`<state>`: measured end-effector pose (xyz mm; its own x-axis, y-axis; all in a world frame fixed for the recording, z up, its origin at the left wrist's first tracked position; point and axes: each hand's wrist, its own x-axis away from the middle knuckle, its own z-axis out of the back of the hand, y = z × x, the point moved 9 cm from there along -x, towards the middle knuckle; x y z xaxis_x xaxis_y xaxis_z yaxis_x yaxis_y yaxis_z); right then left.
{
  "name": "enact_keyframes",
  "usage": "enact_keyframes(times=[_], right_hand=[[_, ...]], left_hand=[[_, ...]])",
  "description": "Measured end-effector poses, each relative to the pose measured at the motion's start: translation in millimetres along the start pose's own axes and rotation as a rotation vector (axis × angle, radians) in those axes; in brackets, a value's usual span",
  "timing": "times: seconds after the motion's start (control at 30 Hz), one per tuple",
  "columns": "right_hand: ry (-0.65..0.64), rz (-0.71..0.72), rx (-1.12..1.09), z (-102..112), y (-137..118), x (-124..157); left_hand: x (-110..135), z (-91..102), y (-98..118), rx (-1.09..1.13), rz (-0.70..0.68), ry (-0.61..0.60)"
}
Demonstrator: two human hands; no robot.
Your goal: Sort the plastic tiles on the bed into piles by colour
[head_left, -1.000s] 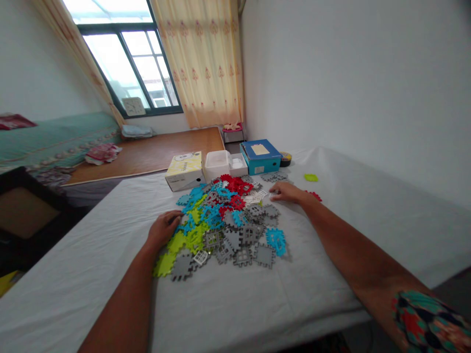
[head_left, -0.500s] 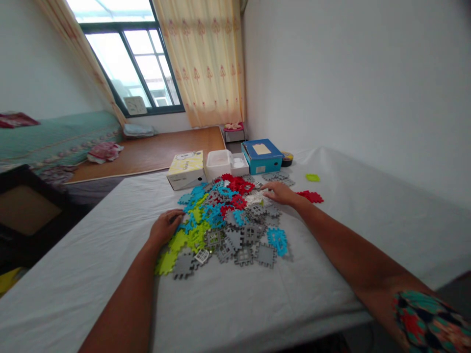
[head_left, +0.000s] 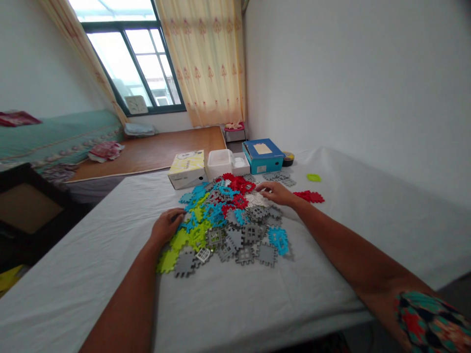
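A heap of flat toothed plastic tiles [head_left: 228, 220] in grey, blue, red, white and lime lies on the white-covered table [head_left: 257, 304]. My left hand [head_left: 166, 226] rests at the heap's left edge, fingers curled down onto blue and lime tiles. My right hand [head_left: 276, 192] lies flat on the heap's far right side, fingers stretched toward the white and red tiles. A lone red tile [head_left: 311, 197] lies just right of that hand, and a lone lime tile [head_left: 314, 177] sits farther back.
Behind the heap stand a yellow and white box [head_left: 187, 169], clear plastic containers [head_left: 220, 163], a blue box [head_left: 262, 155] and a roll of tape [head_left: 288, 158]. A white wall runs along the right. A bed, a wooden floor and a window are beyond the table.
My right hand has slid left from beside the red tile onto the heap's far side, uncovering that tile. My left hand has barely moved.
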<state>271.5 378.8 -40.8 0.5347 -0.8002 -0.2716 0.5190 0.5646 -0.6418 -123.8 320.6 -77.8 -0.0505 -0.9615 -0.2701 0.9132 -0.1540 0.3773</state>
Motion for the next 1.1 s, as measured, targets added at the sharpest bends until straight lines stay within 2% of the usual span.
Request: enact_keyframes(times=[0.03,0.13,0.2,0.4,0.7,0.97,1.1], right_hand=[[-0.054,0.028,-0.005,-2,-6,1],[-0.346,0.078,-0.049,-23,-22,12],[-0.436,0.092,-0.043,-30,-29,18],[-0.442,0.149,-0.047,-30,-41,22],[-0.381,0.164,-0.115,-19,-41,15],[-0.376,0.096,-0.235,-20,-44,17],[-0.287,0.029,-0.322,-8,-32,13]], left_hand=[[0,0.4,1,0.0,0.0,-0.002],[0,1.0,2,0.003,-0.002,-0.004],[0,1.4,2,0.003,0.001,0.002],[0,2.0,3,0.003,-0.014,0.008],[0,4.3,6,0.007,-0.005,0.008],[0,1.2,2,0.015,-0.009,0.006],[0,1.7,2,0.022,-0.015,0.015]])
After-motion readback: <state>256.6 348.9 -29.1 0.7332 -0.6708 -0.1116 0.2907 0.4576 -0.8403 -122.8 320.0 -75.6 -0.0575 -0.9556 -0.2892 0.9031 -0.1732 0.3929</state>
